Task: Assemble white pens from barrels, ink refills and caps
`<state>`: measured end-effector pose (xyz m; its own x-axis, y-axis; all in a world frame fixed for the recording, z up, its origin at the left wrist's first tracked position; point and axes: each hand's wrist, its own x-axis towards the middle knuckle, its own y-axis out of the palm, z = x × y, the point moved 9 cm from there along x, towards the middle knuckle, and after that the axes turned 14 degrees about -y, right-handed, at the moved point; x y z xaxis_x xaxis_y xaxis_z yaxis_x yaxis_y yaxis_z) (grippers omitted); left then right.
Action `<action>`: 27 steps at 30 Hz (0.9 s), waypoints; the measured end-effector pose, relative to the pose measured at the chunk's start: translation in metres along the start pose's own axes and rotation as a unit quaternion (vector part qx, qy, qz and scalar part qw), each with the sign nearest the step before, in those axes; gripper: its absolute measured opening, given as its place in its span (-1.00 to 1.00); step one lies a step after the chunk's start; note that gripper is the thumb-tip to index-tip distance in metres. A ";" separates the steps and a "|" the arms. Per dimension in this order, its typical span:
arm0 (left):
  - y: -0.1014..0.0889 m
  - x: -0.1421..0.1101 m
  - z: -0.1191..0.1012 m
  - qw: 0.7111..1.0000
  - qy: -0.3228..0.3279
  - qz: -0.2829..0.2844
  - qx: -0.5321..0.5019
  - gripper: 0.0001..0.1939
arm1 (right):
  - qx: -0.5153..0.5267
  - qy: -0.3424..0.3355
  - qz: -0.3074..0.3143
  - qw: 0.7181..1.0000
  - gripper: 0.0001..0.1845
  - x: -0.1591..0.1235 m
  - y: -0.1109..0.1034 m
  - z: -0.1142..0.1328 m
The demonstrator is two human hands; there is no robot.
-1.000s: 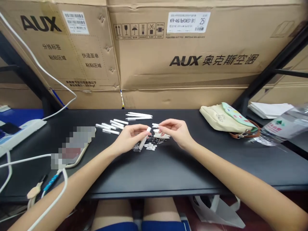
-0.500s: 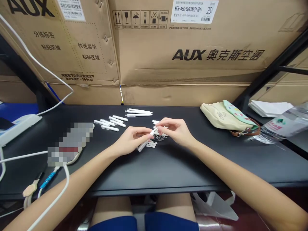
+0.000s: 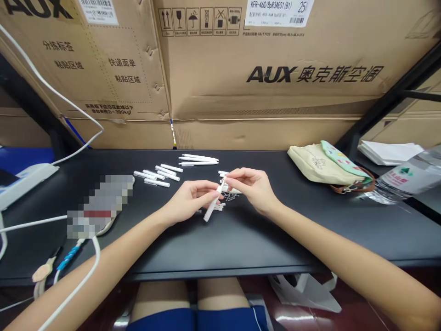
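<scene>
The slim white plastic pen barrel (image 3: pixel 214 202) now stands steeper between the hands than it did half a second ago, when it lay lower and more tilted toward the left of the frame. Its lower end points down and left, just above the black surface (image 3: pixel 241 241), near the middle of the frame.

The left hand (image 3: pixel 188 200) is closed to a narrow grip, its fingertips holding the barrel around the middle. The right hand (image 3: pixel 250 187) is also narrowly closed, with its thumb and fingertips meeting at the barrel's upper end. Whether it pinches a separate small piece there is hard to tell.

Just below and beside the hands lies a small cluster of white plastic pieces (image 3: pixel 219 207) and dark metal parts (image 3: pixel 230 196), partly hidden by the fingers. Farther toward the upper middle lie a row of long white pens (image 3: pixel 199 159) and, left of them, a loose group of shorter white tubes (image 3: pixel 155 177).

A cream canvas pouch with a patterned green flap (image 3: pixel 319 165) sits at the right of the surface, beside a crumpled clear plastic water bottle (image 3: pixel 406 178). A pixelated flat object (image 3: pixel 101 204) lies at the left, and large brown AUX cardboard cartons (image 3: pixel 275 76) fill the top of the frame.
</scene>
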<state>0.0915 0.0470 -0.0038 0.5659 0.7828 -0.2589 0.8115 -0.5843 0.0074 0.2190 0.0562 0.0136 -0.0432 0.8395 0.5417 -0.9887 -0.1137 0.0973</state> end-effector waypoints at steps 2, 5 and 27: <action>0.001 0.000 0.000 1.000 -0.002 0.003 -0.005 -0.69 | -0.025 -0.038 0.020 0.999 -0.87 0.000 0.002 0.008; -0.004 -0.001 -0.001 1.000 0.008 -0.024 -0.009 -0.67 | -0.064 -0.087 0.115 0.987 -0.90 -0.002 0.016 0.017; -0.053 0.002 -0.007 0.964 0.016 -0.148 -0.222 -0.85 | -0.012 -0.018 0.000 1.000 -0.76 0.004 -0.007 0.002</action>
<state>0.0508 0.0812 0.0019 0.2989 0.9110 -0.2841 0.9161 -0.1906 0.3529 0.2263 0.0588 0.0168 -0.0385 0.8200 0.5710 -0.9918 -0.1009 0.0780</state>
